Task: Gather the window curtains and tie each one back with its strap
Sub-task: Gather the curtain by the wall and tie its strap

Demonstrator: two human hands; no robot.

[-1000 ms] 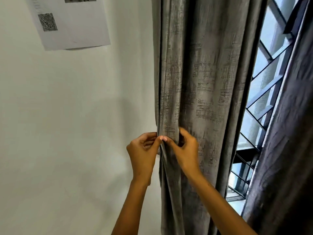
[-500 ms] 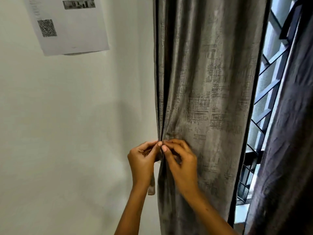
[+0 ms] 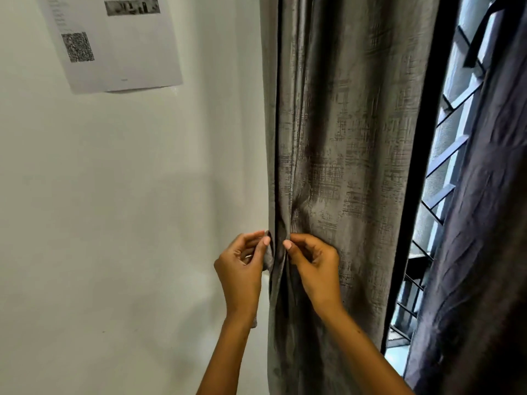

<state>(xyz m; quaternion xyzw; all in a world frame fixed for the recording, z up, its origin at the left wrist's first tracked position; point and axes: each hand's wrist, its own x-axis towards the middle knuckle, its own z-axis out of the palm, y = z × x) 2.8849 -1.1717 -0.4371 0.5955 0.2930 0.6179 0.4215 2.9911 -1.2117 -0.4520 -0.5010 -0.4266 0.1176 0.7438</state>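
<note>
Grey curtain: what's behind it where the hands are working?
Right of the grey curtain, a dark frame and barred window show. Directly behind the fabric at both hands, everything is covered.

Wall paper (image 3: 114, 44): print unreadable.

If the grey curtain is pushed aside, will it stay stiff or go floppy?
Probably floppy: the grey curtain hangs in soft vertical folds and puckers where the right hand pinches it. Its sheen suggests it may slip between the fingers. It looks fairly thick, so perhaps somewhat heavy.
</note>
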